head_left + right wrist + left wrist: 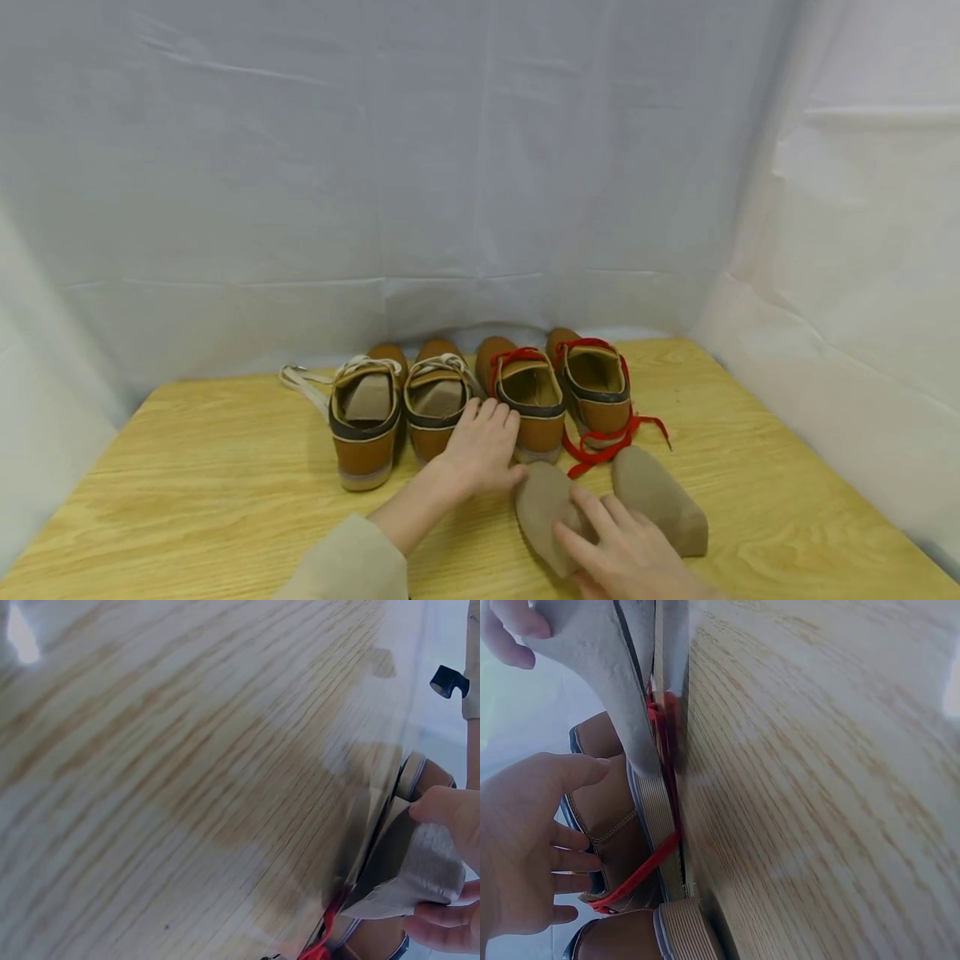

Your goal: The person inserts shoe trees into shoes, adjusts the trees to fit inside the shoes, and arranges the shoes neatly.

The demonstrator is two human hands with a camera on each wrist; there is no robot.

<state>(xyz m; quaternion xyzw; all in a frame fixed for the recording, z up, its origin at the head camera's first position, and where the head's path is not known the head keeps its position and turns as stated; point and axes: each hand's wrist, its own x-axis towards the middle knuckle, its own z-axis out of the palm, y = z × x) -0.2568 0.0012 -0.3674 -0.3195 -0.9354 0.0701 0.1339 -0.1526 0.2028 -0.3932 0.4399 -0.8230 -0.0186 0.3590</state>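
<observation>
On the near right, the right hand (628,548) pinches a beige insert (542,498), probably light and bendable, best held by its sides. The left hand (482,446), fingers relaxed, is beside a red-laced shoe (542,430).

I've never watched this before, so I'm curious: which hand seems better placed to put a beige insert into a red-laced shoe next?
Probably the right: the right hand pinches a beige insert between thumb and fingers. The left hand holds nothing, though it lies nearer one red-laced shoe.
</observation>
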